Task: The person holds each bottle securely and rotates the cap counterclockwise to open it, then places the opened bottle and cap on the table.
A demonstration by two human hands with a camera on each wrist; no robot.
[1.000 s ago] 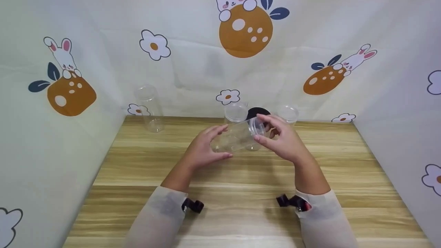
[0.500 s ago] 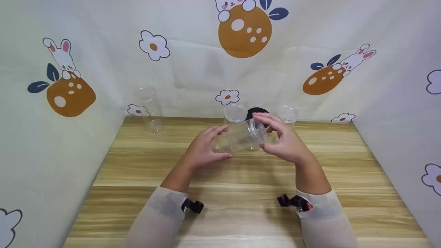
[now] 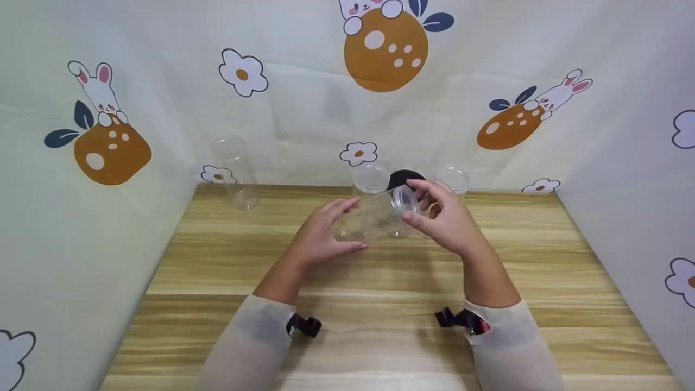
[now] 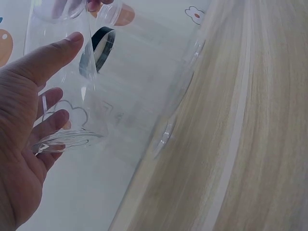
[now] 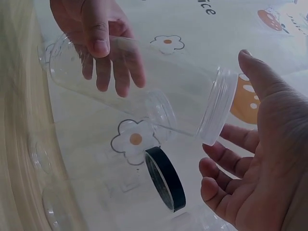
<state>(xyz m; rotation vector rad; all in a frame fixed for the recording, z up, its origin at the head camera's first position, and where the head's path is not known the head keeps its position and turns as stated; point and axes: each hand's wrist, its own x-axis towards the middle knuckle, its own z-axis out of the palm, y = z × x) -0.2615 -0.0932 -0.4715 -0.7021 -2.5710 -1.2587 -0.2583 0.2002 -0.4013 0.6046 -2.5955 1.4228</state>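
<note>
My left hand holds a clear cylindrical jar near its base, thumb on one side and fingers on the other. The jar lies tilted in the air, its clear ridged lid pointing right and upward. Beside that lid is my right hand, with thumb and fingers spread around it. In the right wrist view the right thumb stands a little apart from the lid's rim, and the other fingers curve loosely near its lower edge. Whether any of these fingertips touch the lid, I cannot tell.
Behind the hands stand a clear-lidded jar, a black-lidded jar and another clear jar, partly hidden. A tall clear jar stands at the back left. Patterned cloth walls surround the wooden table.
My right hand shifted around the lid half a second ago, its fingers further over the top, and has moved back to nearly its earlier pose. The left hand and jar have barely moved.
</note>
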